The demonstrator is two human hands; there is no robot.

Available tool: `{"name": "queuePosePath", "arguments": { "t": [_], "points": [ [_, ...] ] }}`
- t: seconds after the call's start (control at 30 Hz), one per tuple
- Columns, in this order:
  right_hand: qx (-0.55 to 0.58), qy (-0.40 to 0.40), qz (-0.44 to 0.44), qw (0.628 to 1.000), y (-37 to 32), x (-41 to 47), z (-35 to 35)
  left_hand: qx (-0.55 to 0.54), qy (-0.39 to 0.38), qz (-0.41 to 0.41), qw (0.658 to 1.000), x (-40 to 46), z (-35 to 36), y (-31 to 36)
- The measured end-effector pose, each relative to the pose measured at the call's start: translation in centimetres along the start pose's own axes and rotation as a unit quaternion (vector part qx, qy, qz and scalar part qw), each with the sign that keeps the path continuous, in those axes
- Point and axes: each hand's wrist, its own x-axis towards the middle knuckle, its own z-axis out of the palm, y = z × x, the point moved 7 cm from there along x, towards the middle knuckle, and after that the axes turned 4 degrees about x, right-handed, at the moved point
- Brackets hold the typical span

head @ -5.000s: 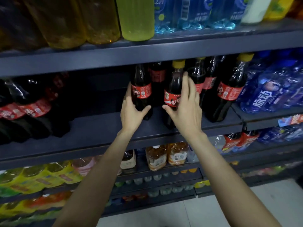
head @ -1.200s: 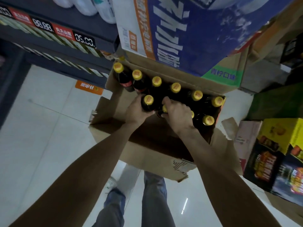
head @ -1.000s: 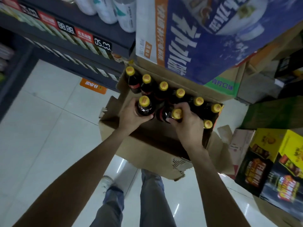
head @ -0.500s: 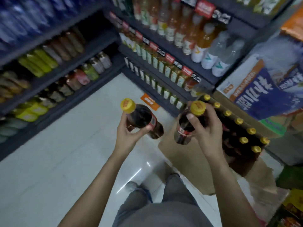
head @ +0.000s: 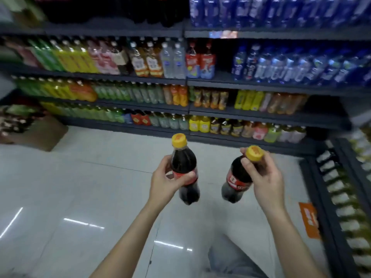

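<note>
- Cola bottles, two of them, dark, full and yellow-capped, were carried in the air above the pale tiled floor point(head: 80, 187), in front of the stocked drink shelves point(head: 128, 75).
- The left bottle point(head: 183, 167) stood nearly upright. The left hand point(head: 165, 182) was wrapped round its middle, with the thumb and fingers curled over the red label.
- The right bottle point(head: 236, 178) was tilted, with its base swung in towards the other bottle. The right hand point(head: 266, 178) gripped it high, with the fingers curled round the neck and shoulder just under the cap point(head: 254, 153).
- The two bottles were near each other but not touching.
- Both looked filled to the neck, so each probably had a fair weight for one hand, and the liquid would shift if swung.
- The plastic walls looked smooth and glossy. They were likely firm under the pressure of a sealed fizzy drink, yet a little slippery in a loose grip.
- The label band at the waist seemed the surest place to hold, since the body narrows there and the wrap gives some friction.
- The neck grip looked good for lifting and lowering, because the shoulder flares out under the fingers, but it gave less control over the swinging base.
- A drop would probably not shatter them, though it could dent them or shake up the drink.
- A brown cardboard box point(head: 43, 133) sat on the floor at the far left, and an orange floor sticker point(head: 309, 219) lay at the right by a second shelf run.
</note>
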Motion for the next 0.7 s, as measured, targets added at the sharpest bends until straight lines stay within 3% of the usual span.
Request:
{"name": "queuePosePath", "arguments": {
  "t": [0.17,0.33,0.57,0.7],
  "points": [
    [-0.119,-0.108,-0.046,0.986,0.8,8.2,12.8,0.1,0.09,0.057,0.989,9.0,-10.5,0.1],
    [-0.094,-0.182,-0.04,0.978,2.0,18.0,25.2,0.104,0.135,0.086,0.982,20.5,-19.8,-0.1],
    [-0.071,-0.177,-0.068,0.979,-0.3,31.9,40.0,0.074,0.17,0.093,0.978,35.8,-32.0,0.1],
    [-0.03,-0.126,-0.122,0.984,-3.0,37.6,46.7,0.061,0.177,0.132,0.974,43.4,-37.1,0.8]
  ]
}}
